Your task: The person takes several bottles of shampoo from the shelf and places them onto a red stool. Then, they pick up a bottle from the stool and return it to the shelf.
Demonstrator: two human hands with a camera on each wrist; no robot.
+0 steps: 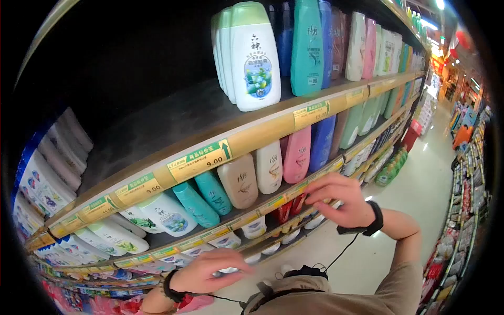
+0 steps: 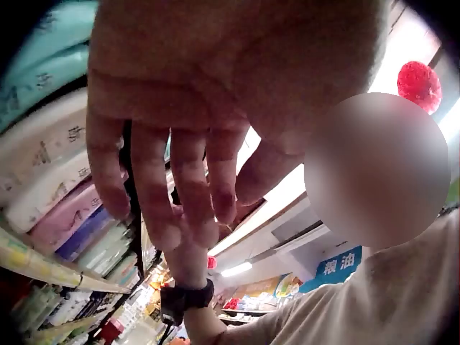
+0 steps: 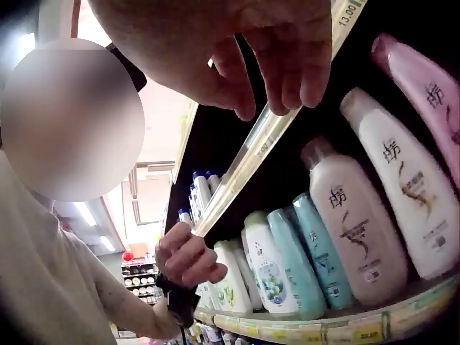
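In the head view my left hand (image 1: 212,270) hovers low in front of the shelves, empty. The left wrist view shows that hand (image 2: 187,115) with its fingers hanging loosely, a little apart. My right hand (image 1: 338,197) is raised farther along the aisle, near the lower shelf's edge, and holds nothing. Its fingers are slightly bent in the right wrist view. Behind the hands stand a pink bottle (image 1: 298,155), a white bottle (image 1: 269,167), a beige bottle (image 1: 237,181) and teal bottles (image 1: 195,205). A white bottle with a green cap (image 1: 257,58) stands on the shelf above.
Yellow price strips (image 1: 199,160) run along the shelf edges. A large teal bottle (image 1: 307,50) stands on the upper shelf. Packs of white bottles (image 1: 44,181) fill the left end. The aisle floor (image 1: 415,184) stretches off to the right, with another shelf (image 1: 459,220) across it.
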